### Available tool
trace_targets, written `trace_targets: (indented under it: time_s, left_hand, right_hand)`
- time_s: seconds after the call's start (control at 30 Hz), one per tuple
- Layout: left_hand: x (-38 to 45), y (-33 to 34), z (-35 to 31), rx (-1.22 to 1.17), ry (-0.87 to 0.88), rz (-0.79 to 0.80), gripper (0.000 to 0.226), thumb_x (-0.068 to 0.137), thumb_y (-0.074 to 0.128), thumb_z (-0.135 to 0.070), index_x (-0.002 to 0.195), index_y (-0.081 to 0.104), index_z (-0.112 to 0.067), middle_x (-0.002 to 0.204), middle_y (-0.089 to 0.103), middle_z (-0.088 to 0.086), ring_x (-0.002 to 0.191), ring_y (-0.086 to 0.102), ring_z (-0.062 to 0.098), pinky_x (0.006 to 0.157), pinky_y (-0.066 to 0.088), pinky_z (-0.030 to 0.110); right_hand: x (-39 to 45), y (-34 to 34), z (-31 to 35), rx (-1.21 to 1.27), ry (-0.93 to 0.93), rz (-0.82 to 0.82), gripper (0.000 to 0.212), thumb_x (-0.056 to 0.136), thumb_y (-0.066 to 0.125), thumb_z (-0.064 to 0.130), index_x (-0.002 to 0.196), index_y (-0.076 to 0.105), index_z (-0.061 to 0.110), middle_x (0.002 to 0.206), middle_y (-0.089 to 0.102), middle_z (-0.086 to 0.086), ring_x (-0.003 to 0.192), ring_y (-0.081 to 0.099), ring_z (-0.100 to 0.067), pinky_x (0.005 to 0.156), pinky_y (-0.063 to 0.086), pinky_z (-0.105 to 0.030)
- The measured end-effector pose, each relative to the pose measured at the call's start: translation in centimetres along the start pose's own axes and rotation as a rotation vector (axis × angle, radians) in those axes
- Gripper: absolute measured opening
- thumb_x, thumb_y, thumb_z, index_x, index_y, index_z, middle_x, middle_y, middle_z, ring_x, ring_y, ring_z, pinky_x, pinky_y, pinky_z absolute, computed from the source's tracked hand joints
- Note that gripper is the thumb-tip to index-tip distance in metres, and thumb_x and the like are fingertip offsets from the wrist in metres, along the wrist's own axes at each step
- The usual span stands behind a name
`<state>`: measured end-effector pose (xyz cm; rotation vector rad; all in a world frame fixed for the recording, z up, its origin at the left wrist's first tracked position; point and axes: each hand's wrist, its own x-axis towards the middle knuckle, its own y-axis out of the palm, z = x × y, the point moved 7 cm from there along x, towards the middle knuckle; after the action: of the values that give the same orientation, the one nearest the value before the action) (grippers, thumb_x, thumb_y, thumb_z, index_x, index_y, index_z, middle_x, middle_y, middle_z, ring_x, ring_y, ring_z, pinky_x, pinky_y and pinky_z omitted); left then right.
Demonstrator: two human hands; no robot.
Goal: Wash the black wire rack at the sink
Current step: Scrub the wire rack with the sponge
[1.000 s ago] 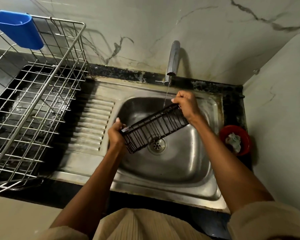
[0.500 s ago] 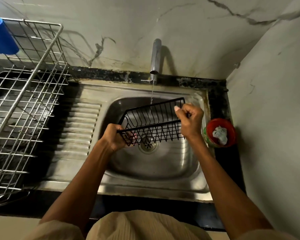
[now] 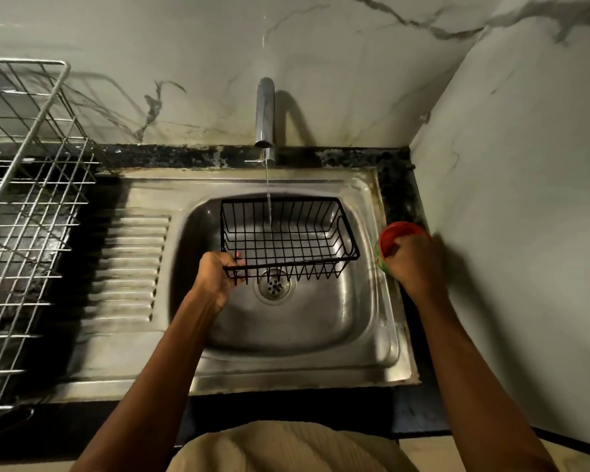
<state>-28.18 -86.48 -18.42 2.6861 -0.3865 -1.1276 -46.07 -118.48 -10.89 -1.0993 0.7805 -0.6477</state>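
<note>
One hand does the holding in the head view: your left hand (image 3: 218, 272) grips the black wire rack (image 3: 288, 238) under the tap's (image 3: 265, 117) thin stream. Your right hand (image 3: 411, 262) reaches into the red tub (image 3: 397, 229), its grasp hidden. Scrubbing looks ahead.

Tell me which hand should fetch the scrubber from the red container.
Right. The right hand is already at the red container beside the sink, while the left hand holds the black wire rack under the tap's stream.

Silver dish rack (image 3: 24, 212) left of drainboard; red container (image 3: 401, 233) right.
</note>
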Motion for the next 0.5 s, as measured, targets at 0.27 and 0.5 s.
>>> trace_targets:
  time_s: [0.27,0.5]
  left_hand:
    - [0.7,-0.9,0.7,-0.125,0.026,-0.060,0.044,0.062,0.040,0.018,0.086,0.050,-0.017,0.088,0.058,0.004,0.078,0.059,0.017,0.072,0.046,0.033]
    - [0.6,-1.9,1.5,-0.054,0.024,-0.131,0.066,0.075,0.039,0.022,0.133,0.048,-0.009,0.084,0.057,0.000,0.078,0.058,0.014,0.066,0.045,0.029]
  right_hand:
    - [2.0,0.3,-0.9,-0.003,0.019,0.013,0.055,0.072,0.086,0.023,0.120,0.069,0.003,0.125,0.064,-0.022,0.116,0.059,-0.041,0.100,0.050,-0.043]
    - [2.7,-0.3,-1.2,-0.015,0.072,0.015,0.036,0.076,0.084,0.027,0.106,0.076,0.009,0.117,0.068,-0.020,0.111,0.062,-0.040,0.097,0.053,-0.044]
